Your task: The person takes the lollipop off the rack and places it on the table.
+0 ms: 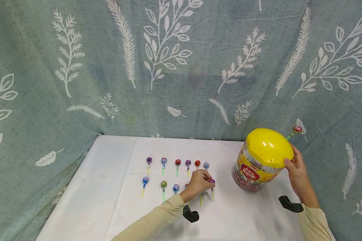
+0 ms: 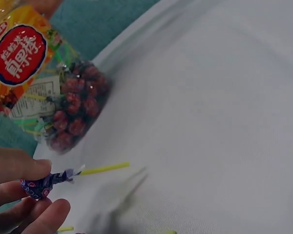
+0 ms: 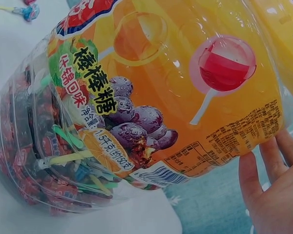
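Note:
My left hand [image 1: 198, 182] pinches a purple-wrapped lollipop [image 2: 37, 187] by its candy head between thumb and fingers. Its yellow stick points away from the hand, close over the white table. To the right, a large clear plastic jar [image 1: 249, 172] with a yellow lid [image 1: 269, 147] leans on its base edge. Red-wrapped lollipops show through its lower wall. My right hand [image 1: 298, 174] grips the jar near the lid, thumb on the lid's edge and fingers round the far side. A red-wrapped lollipop [image 1: 297, 129] with a green stick pokes up behind the lid; its stick's lower end is hidden.
Two rows of lollipops lie on the white tablecloth [image 1: 120, 167], among them a purple one [image 1: 149, 160], a red one [image 1: 177, 162] and a green one [image 1: 164, 184]. Left hand and sleeve partly cover the front row. A grey-green leaf-patterned curtain [image 1: 193, 77] hangs behind the table.

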